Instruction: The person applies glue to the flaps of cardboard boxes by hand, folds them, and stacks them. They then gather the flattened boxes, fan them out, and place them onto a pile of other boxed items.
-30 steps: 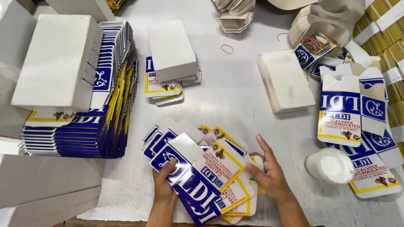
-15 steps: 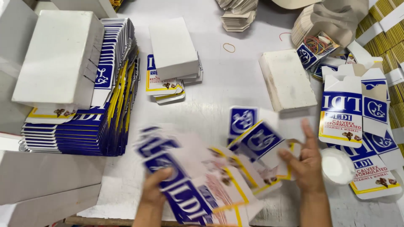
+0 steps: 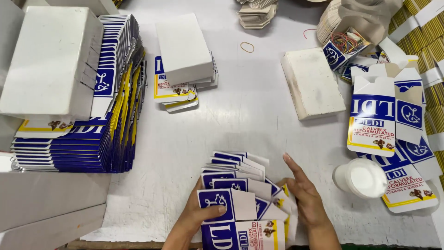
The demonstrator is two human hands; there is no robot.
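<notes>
Left hand (image 3: pixel 196 215): thumb clamped on top of the fanned stack of flat cartons (image 3: pixel 240 199), fingers hidden beneath it. Right hand (image 3: pixel 305 196): fingers extended and together, pressed flat against the stack's right edge. Stack lies between both hands on the white table (image 3: pixel 249 115). To square it well, I judge: keep thumb pressure light so the sheets slide, push evenly along the whole edge. White tub (image 3: pixel 360 178) stands just right of my right fingers; tall carton pile (image 3: pixel 92 115) well left of my left thumb.
</notes>
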